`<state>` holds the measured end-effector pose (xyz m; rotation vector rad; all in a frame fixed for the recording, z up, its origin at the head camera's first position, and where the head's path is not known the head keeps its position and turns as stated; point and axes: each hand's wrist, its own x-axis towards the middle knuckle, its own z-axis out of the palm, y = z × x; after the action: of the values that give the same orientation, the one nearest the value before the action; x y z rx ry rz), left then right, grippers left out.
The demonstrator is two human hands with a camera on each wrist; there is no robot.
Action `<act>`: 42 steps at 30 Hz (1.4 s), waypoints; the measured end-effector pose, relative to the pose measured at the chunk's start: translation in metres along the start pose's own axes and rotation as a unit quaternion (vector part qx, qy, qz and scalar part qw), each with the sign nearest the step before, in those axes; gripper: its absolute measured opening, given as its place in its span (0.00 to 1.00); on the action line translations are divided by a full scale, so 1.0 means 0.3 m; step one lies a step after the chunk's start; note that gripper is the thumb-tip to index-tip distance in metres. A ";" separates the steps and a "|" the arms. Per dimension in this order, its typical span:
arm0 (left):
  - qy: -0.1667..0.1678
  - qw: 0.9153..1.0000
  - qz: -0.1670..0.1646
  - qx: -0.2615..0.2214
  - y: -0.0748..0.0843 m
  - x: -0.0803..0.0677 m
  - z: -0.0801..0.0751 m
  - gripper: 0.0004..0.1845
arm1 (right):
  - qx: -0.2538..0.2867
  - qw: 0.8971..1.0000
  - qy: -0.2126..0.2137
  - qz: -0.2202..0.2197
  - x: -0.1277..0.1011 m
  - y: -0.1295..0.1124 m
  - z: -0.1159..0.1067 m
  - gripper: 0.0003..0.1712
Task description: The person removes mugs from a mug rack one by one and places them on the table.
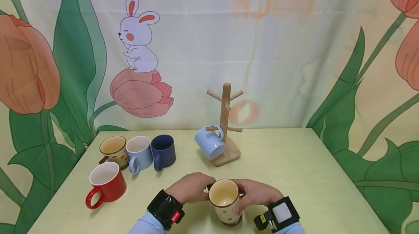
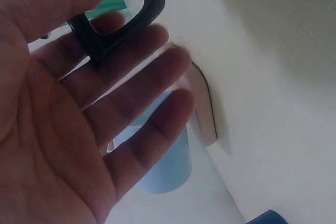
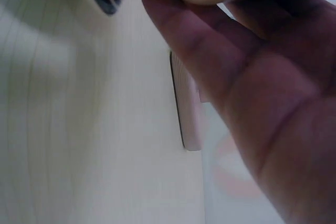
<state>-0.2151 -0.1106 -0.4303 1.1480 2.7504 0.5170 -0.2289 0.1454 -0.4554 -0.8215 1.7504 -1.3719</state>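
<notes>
Holding the cream mug (image 1: 225,199), both hands, left hand (image 1: 191,187) and right hand (image 1: 256,193), wrap it; mug tree (image 1: 224,125) stands beyond, unreadable writing behind.

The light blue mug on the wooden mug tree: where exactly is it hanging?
In the head view, the light blue mug hangs on the lower left peg of the wooden mug tree, mid-table, behind both hands.

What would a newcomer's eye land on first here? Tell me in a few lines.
First the cream mug with brown spots, held at the table's near edge between the left hand and the right hand. Behind it stands a wooden mug tree with one light blue mug hanging from a low peg. To the left sit four more mugs on the table, the red mug nearest.
</notes>
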 end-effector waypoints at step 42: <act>0.079 0.992 -0.033 -0.088 -0.056 -0.068 -0.021 0.05 | -0.209 0.924 0.313 0.065 -0.041 -0.002 -0.006 0.35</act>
<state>-0.2135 -0.1376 -0.4310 1.0133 2.7923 0.8558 -0.2240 0.1564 -0.4524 -0.4808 2.6084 -1.2661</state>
